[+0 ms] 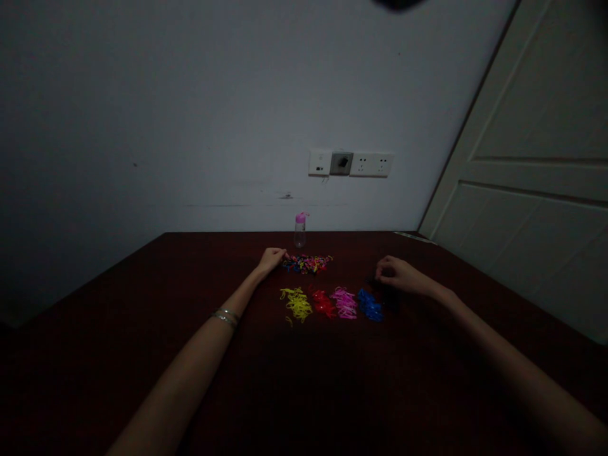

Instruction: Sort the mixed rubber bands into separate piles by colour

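Bare forearms extend over the dark red-brown table (285, 386), whose smooth surface has a dull sheen. Slim, shiny bands (227, 316) circle the left wrist.

Across the middle of the table lie four loose piles of thin, string-like bits, some visibly looped. Counting from the table's left edge, they are the yellow pile (299, 305), the red pile (323, 304), the pink pile (345, 304) and the blue pile (370, 306). One yellow strand (289, 321) lies apart, just nearer than its pile. Past the blue pile, toward the right edge, is a dark patch too dim to make out.

The person's right hand (398, 275) is beyond this patch, fingers curled toward the thumb; whether it pinches anything cannot be told. The left hand (272, 258) has its fingertips at the left end of a tangled, many-coloured heap (308, 263); its grip, too, cannot be told.

Behind the heap, close to the far edge, a clear, rounded bottle (299, 234) stands upright under a pink cap (301, 218). Past that edge rises a scuffed, pale wall (213, 126) with square socket plates (371, 164). A panelled door (532, 164) stands beyond the right edge.
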Demonstrator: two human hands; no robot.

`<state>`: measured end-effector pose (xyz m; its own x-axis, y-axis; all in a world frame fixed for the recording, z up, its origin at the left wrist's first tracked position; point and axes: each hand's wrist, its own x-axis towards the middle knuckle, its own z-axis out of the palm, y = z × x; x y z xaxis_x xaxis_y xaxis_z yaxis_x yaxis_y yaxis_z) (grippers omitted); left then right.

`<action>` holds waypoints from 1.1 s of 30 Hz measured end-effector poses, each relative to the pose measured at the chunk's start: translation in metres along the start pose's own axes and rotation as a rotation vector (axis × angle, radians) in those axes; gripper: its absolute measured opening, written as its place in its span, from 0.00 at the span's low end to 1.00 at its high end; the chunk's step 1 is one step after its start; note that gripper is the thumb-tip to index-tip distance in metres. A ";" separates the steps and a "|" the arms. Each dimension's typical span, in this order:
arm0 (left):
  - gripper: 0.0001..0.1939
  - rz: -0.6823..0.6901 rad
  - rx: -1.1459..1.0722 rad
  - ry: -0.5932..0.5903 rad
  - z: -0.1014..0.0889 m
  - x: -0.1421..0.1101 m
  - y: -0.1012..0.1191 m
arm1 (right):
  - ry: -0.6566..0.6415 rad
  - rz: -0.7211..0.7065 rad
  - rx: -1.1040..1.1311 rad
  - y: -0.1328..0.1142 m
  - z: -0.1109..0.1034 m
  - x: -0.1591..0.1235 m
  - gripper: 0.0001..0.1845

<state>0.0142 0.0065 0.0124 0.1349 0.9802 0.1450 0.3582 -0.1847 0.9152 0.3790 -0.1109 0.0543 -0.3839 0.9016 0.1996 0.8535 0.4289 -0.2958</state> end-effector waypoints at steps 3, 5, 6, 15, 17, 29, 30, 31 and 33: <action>0.18 0.003 0.023 -0.001 0.000 -0.001 0.001 | 0.034 -0.011 -0.013 -0.009 -0.007 0.014 0.08; 0.19 0.029 0.070 -0.008 -0.001 -0.003 0.003 | 0.048 -0.027 -0.012 -0.019 -0.010 0.025 0.09; 0.19 0.048 0.105 -0.013 0.000 -0.003 0.004 | 0.055 -0.038 -0.010 -0.024 -0.010 0.032 0.09; 0.12 0.226 0.618 -0.156 -0.002 -0.013 0.048 | -0.029 -0.087 0.004 -0.055 0.029 0.075 0.12; 0.09 0.210 0.705 -0.190 -0.008 -0.016 0.060 | -0.040 -0.101 -0.018 -0.055 0.041 0.081 0.13; 0.04 0.224 0.625 -0.305 -0.018 -0.018 0.059 | -0.019 -0.079 -0.139 -0.059 0.069 0.098 0.07; 0.05 0.247 0.608 -0.324 -0.014 -0.018 0.058 | -0.016 -0.080 -0.145 -0.060 0.068 0.097 0.06; 0.06 0.269 0.596 -0.339 -0.009 -0.018 0.057 | -0.015 -0.078 -0.152 -0.061 0.068 0.096 0.06; 0.07 0.306 0.589 -0.358 0.001 -0.020 0.055 | -0.014 -0.071 -0.167 -0.064 0.067 0.094 0.06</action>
<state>0.0325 -0.0231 0.0594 0.5634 0.8147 0.1375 0.6778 -0.5509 0.4868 0.2649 -0.0498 0.0293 -0.4495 0.8703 0.2011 0.8701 0.4776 -0.1219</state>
